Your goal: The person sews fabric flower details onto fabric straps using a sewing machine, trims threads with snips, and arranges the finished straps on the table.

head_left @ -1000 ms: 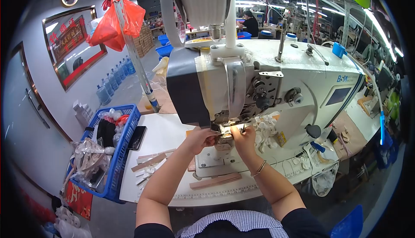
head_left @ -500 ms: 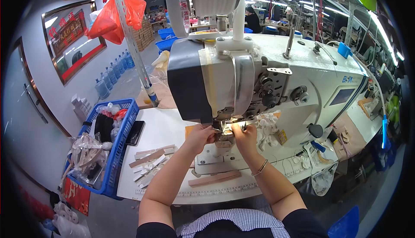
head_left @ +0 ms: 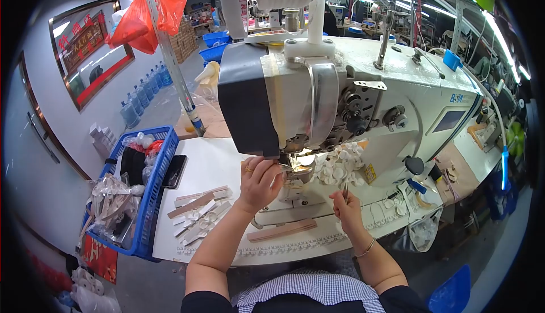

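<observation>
- Well left of the left hand point(head_left: 261, 183): a blue basket point(head_left: 151, 199) of bagged items, with a dark phone point(head_left: 175, 171) just beside it on the white table point(head_left: 211, 158).
- Nearer, beside the left forearm: pale strips point(head_left: 196, 205), lying loosely.
- Left hand: at the needle end of the sewing machine point(head_left: 363, 103), fingers bent and bunched; I cannot tell whether they grip anything.
- Between the forearms, nearer the body than the hands: a flat pinkish strip point(head_left: 282, 231).
- Just beyond the right hand point(head_left: 347, 208): a heap of white pieces point(head_left: 339, 165), under the machine's arm.
- Right hand: apart from the left, closed around a slender pointed tool point(head_left: 346, 190), tip upward.
</observation>
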Tool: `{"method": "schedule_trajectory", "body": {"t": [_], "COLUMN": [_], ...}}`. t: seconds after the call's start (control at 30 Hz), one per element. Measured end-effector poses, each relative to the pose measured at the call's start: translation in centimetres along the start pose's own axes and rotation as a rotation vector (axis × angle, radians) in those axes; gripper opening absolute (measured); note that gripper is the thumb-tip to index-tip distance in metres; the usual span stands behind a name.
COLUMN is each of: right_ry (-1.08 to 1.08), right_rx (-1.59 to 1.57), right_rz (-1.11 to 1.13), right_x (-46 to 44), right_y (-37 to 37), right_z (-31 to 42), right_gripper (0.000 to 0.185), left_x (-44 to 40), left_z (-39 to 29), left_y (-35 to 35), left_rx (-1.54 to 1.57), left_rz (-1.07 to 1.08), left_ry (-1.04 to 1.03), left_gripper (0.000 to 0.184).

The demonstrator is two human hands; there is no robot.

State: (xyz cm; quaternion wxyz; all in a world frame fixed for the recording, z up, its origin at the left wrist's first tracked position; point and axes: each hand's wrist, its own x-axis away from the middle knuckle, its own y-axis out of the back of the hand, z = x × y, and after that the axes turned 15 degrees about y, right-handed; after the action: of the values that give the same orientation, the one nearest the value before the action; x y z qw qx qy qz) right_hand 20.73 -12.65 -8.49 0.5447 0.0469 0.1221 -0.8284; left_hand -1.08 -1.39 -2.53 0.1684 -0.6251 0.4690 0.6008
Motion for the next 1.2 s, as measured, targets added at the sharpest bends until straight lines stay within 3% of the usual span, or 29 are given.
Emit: {"method": "schedule_trajectory", "body": {"t": [0.1,0.2,0.27,0.3,0.37,0.4,0.47,0.67,1.07,1.2], "right_ry": [0.149,0.208,0.271,0.422,0.69,0.674,0.906,1.14,0.804,0.846], "right_rx": [-0.041,0.075,0.124,0.281,0.577,0.569,0.662,0.68,0.59,0.624], "right_rz": [0.167,0.228,0.27,0.288,0.301,0.309,0.324,0.374,0.24,0.296], "right_x": [0.8,1.2,1.2,1.4,1.7,1.4,1.2,1.1,2.4,2.1], "right_y": [0.1,-1.4,-2.6,-3.2,-4.5,-5.3,-6.7,-9.5,-8.4,-8.5], "right_z": [-1.0,-0.5,-1.1,-0.7,0.7,0.9,1.0,0.2,0.9,0.9], "right_gripper": [0.033,0.03,0.022,0.019,0.02,0.02,0.016,0.021,0.019,0.018], "left_x": [-0.2,0.4,1.4,2.1,5.0,6.1,7.6,9.2,10.1,10.3], "left_z": [0.2,1.2,2.4,1.9,0.5,-0.3,-1.9,-4.1,-4.9,-5.3], "left_y": [-0.4,-1.2,-1.6,-0.8,0.3,0.9,2.2,4.8,5.0,5.3], "left_rx": [-0.025,-0.096,0.579,0.842,1.156,1.253,1.27,1.247,1.354,1.263], "left_rz": [0.064,0.13,0.342,0.426,0.374,0.357,0.334,0.322,0.309,0.38], "left_ry": [0.035,0.193,1.112,1.349,1.54,1.586,1.583,1.474,1.557,1.493], "left_gripper": [0.018,0.015,0.016,0.014,0.015,0.015,0.015,0.018,0.015,0.014]}}
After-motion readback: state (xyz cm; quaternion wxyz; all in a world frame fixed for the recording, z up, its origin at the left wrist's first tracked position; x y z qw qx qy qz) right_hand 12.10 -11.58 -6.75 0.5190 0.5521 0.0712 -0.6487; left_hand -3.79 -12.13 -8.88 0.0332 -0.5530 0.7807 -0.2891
